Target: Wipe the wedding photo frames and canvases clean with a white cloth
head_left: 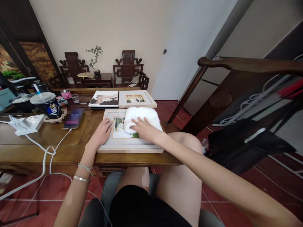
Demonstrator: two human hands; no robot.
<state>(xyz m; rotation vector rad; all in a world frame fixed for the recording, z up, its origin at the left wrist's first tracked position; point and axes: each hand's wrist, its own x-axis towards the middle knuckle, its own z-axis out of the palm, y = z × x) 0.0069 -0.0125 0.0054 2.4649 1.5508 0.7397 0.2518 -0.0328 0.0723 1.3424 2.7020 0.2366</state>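
A light wood picture frame point(132, 150) lies flat near the table's front edge, with a photo of a person in white inside a wide pale mat. On its left side rests my left hand point(102, 132), fingers stretched out over the border. My right hand point(145, 128) holds a fluffy white cloth point(146, 113) down against the frame, fingers spread and pressed into the pile. The cloth covers the right part of the photo and the frame's upper right area.
Behind lie a second frame point(151, 103) and a photo album point(104, 104). To the left are a lidded cup point(44, 99), a phone point(73, 119), a power strip point(30, 124) and white cables. A wooden chair point(220, 97) stands at right.
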